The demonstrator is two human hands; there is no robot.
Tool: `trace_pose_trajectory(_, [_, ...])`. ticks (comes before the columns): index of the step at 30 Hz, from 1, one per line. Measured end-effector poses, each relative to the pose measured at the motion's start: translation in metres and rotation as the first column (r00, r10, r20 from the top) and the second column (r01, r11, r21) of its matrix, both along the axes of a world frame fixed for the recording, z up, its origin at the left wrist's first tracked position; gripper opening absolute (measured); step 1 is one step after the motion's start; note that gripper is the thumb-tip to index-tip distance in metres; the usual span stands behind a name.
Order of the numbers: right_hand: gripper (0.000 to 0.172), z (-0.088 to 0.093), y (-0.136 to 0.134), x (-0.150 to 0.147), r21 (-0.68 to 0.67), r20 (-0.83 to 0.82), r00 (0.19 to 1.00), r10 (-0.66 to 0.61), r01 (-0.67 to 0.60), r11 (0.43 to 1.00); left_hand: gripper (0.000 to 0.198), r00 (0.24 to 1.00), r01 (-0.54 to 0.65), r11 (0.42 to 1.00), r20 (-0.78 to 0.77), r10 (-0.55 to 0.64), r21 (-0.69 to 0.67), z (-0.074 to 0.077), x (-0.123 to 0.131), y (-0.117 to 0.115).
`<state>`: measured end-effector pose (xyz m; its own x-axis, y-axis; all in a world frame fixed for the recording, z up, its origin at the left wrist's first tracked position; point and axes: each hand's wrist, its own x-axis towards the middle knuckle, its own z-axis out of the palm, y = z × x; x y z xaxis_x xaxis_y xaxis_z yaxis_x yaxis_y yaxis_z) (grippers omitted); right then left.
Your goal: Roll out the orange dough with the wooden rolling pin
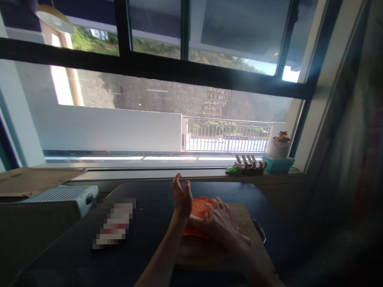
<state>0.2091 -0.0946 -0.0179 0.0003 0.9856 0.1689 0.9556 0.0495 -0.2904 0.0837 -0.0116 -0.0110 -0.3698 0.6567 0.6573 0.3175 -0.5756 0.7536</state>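
Note:
A flat orange sheet of what looks like dough [201,206] lies on a wooden cutting board [243,215]. Across it rests a pale rolling pin [199,223], slanting down to the right, its right end showing past my right wrist. My left hand [182,198] is tipped up at the pin's left end, fingers raised and apart; whether its heel touches the pin is hidden. Palm down, my right hand [219,217] lies over the pin, its spread fingers reaching onto the orange sheet. Neither hand is wrapped round anything.
The board stands on a dark table [155,223], its metal handle [259,231] at the right. To the left lies a blurred-out packet [115,223]. A white slatted appliance [86,199] is beside the table. On the windowsill sit a brown rack [249,165] and a turquoise box [278,164].

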Motion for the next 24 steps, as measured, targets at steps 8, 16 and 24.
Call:
trace_pose_trajectory(8, [0.049,-0.005,-0.014,-0.002,0.029,0.004,0.999,0.034,-0.034,0.999,0.052,0.923,-0.082,0.995,-0.374,0.094,0.047,-0.018,-0.01,-0.014])
trace_pose_trajectory(16, [0.047,0.004,-0.016,-0.003,0.047,0.017,0.999,0.046,-0.047,0.998,0.06,0.616,-0.213,0.955,-0.787,-0.035,-0.208,-0.028,-0.029,-0.043])
trace_pose_trajectory(24, [0.048,0.013,0.022,0.013,-0.005,0.0,0.999,-0.053,0.053,0.999,0.057,0.498,-0.218,0.889,-0.829,-0.254,-0.403,0.0,-0.015,-0.027])
